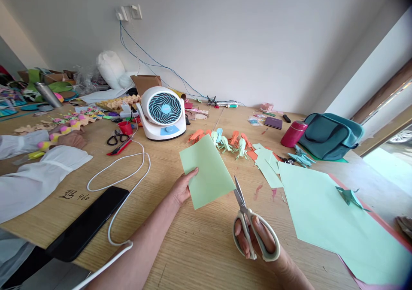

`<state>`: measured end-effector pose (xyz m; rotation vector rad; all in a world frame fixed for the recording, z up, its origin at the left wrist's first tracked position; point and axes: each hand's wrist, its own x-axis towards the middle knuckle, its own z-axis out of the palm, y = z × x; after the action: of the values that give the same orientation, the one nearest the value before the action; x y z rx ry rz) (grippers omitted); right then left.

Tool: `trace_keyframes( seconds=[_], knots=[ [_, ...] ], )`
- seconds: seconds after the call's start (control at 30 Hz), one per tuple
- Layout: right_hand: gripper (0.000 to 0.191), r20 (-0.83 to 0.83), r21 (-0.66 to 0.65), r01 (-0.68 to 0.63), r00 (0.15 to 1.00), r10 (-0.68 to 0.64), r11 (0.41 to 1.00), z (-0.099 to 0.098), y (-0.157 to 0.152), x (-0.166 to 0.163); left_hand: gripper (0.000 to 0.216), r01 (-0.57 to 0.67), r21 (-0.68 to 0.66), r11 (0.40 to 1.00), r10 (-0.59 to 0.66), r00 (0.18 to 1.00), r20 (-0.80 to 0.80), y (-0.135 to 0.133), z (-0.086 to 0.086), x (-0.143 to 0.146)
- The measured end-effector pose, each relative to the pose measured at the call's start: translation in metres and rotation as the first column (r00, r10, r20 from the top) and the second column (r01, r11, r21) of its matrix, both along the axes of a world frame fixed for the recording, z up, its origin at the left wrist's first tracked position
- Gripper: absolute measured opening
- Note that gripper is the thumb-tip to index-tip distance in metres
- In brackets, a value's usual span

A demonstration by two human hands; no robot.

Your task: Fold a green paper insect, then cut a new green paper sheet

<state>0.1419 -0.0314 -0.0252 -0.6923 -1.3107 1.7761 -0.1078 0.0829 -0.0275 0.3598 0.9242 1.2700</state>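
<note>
Several figures (pixel 224 143) look finished; the sheet (pixel 209 174), pinched in the left hand (pixel 184 188) above the table (pixel 199 243), is unfolded. The right hand (pixel 262 231) has fingers curled through the scissors (pixel 243 211), blades slightly parted, perhaps touching its corner.

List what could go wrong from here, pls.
1. The pale green sheet is pinched only near its left edge by the left hand; its free side could bend or twist against the scissors in the right hand.
2. The white cable crosses the left forearm, so it might snag on an arm movement.
3. The black phone reaches the table edge, so a bump might knock it off.
</note>
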Motion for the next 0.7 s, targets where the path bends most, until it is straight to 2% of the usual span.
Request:
trace_keyframes(
  seconds=[0.33, 0.47, 0.57, 0.63, 0.7],
  knots=[
    [0.055, 0.006, 0.019, -0.002, 1.000, 0.001, 1.000, -0.001, 0.000, -0.001, 0.025, -0.006, -0.018, 1.000, 0.006, 1.000, 0.002, 0.001, -0.001, -0.002],
    [0.058, 0.110, -0.044, -0.164, 0.980, 0.168, 0.985, 0.005, 0.004, 0.012, 0.036, -0.026, 0.001, 1.000, 0.026, 0.999, 0.024, 0.005, 0.001, -0.008],
    [0.064, 0.156, -0.070, -0.311, 0.935, 0.318, 0.948, 0.008, 0.009, 0.025, 0.034, -0.081, -0.019, 0.997, 0.082, 0.996, 0.034, 0.005, 0.006, -0.011],
    [0.064, 0.151, -0.024, -0.262, 0.953, 0.263, 0.965, 0.007, 0.014, 0.033, 0.031, -0.123, -0.042, 0.992, 0.124, 0.992, 0.015, 0.004, 0.009, -0.010],
    [0.060, 0.134, 0.048, -0.065, 0.989, 0.058, 0.997, 0.005, 0.019, 0.037, 0.028, -0.093, -0.043, 0.995, 0.093, 0.996, -0.010, 0.001, 0.010, -0.007]
  ],
)
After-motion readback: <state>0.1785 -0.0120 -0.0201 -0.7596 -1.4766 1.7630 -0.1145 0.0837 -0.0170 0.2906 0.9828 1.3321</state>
